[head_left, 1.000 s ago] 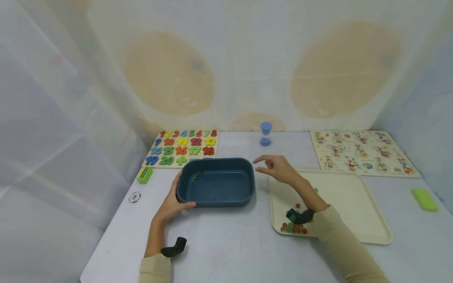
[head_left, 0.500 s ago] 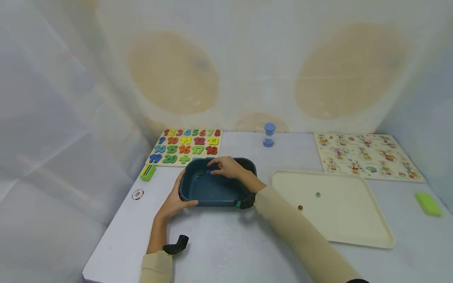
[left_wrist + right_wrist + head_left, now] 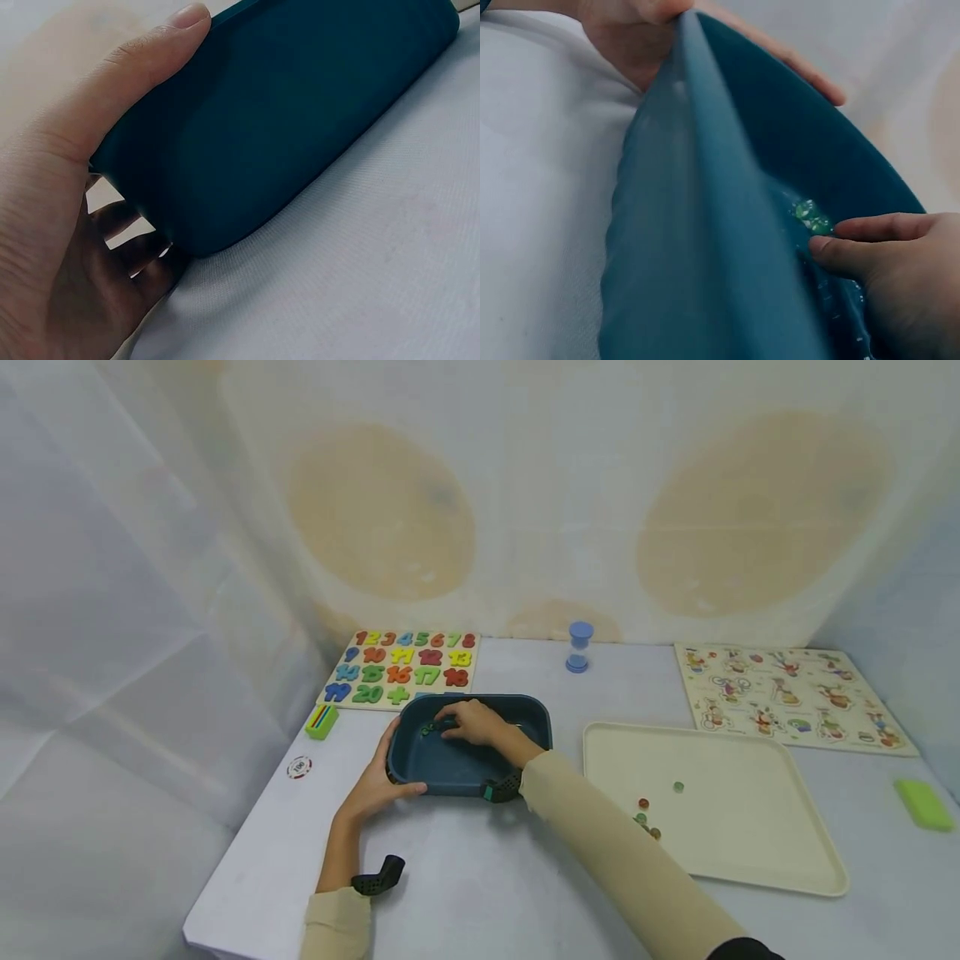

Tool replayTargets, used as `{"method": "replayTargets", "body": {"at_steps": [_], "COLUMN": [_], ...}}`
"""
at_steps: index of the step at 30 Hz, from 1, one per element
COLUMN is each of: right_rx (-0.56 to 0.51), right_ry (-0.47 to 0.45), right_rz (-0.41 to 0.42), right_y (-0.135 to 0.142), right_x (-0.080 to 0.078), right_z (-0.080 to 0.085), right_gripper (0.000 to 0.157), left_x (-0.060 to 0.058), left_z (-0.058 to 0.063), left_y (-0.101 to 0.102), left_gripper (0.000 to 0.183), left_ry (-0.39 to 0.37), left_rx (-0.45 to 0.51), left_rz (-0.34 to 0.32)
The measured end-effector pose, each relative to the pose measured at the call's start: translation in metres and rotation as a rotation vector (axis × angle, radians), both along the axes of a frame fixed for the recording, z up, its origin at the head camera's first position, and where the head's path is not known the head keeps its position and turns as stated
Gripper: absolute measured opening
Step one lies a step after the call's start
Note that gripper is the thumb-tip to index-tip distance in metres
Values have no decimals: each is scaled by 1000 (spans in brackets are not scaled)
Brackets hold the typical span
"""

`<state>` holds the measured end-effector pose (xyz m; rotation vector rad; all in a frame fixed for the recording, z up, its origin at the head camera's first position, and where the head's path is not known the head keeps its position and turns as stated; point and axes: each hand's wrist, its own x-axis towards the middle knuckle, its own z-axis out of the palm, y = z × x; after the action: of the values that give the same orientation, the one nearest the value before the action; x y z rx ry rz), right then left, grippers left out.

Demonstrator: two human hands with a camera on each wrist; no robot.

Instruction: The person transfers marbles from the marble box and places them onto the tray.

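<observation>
A dark blue-green rectangular basin (image 3: pixel 450 770) sits on the white table, with a small cluster of green glass marbles (image 3: pixel 808 214) inside toward its left. My left hand (image 3: pixel 372 787) grips the basin's left end, the thumb along the near side and the fingers round the end wall, as the left wrist view also shows. My right hand (image 3: pixel 480 724) reaches into the basin. In the right wrist view its thumb and index finger come close together right at the green marbles; whether a marble is pinched between them is unclear.
Right of the basin lies a cream tray (image 3: pixel 750 810) with several red and green marbles, partly hidden by the right sleeve. Behind stand a number puzzle board (image 3: pixel 405 668), a blue hourglass (image 3: pixel 578 647) and a picture puzzle board (image 3: pixel 795 697). A poker chip (image 3: pixel 298 767) lies left.
My right hand has moved left from beside the tray into the basin, down to the green marbles, its finger and thumb drawing closer. My left hand keeps its grip on the basin.
</observation>
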<state>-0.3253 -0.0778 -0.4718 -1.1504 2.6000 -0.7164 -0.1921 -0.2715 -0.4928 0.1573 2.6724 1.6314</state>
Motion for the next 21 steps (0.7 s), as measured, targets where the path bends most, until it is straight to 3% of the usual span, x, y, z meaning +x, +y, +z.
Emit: {"method": "replayTargets", "body": {"at_steps": [7, 12, 16, 21], "right_rx": [-62, -161, -278, -377], "right_ry": [25, 17, 55, 112], "right_rz": [7, -6, -40, -154], "right_y": [6, 24, 61, 131], "right_x": [4, 8, 16, 31], "right_z": [3, 17, 35, 45], "right_gripper": [15, 17, 18, 18], "left_x": [0, 0, -1, -2], "left_z": [-1, -1, 1, 1], "left_y": [0, 0, 1, 1], "left_gripper": [107, 108, 108, 109], "left_ry": [8, 5, -9, 11], "left_rx": [4, 19, 41, 52], "left_rz": [4, -2, -16, -25]}}
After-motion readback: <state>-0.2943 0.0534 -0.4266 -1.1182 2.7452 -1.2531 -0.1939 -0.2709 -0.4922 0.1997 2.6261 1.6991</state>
